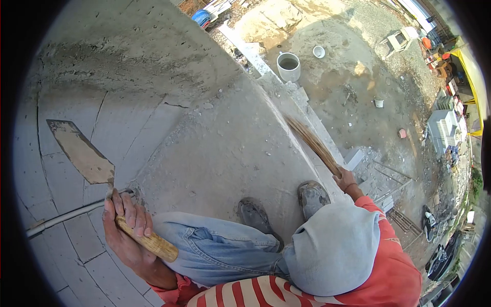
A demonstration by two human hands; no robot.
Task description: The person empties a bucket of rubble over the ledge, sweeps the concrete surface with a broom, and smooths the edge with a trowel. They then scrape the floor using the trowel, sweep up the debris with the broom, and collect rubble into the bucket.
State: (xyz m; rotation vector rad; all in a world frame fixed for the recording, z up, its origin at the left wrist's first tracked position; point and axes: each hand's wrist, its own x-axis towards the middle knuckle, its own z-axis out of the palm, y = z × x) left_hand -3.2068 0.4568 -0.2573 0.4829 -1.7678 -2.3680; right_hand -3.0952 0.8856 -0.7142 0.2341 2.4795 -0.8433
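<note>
My left hand [130, 233] is wrapped round the wooden handle [159, 246] of a trowel [82, 153]. The trowel's pointed metal blade, smeared with mortar, is raised up and to the left in front of the block wall. Out to the right, my right hand [346, 183] grips a stick broom [314, 143] by its bound end. Its long bristles reach forward along the edge of the concrete ledge [225, 148]; whether their tips touch it I cannot tell. My shoes stand on this dusty ledge, with my knees bent.
A block wall [66, 235] with a grey pipe [66, 217] rises at left, its upper part plastered. Beyond the ledge's edge lies lower ground with a white bucket [289, 73], a small white bowl [318, 51], rubble and a metal frame [391, 179]. Crumbs of mortar dot the ledge.
</note>
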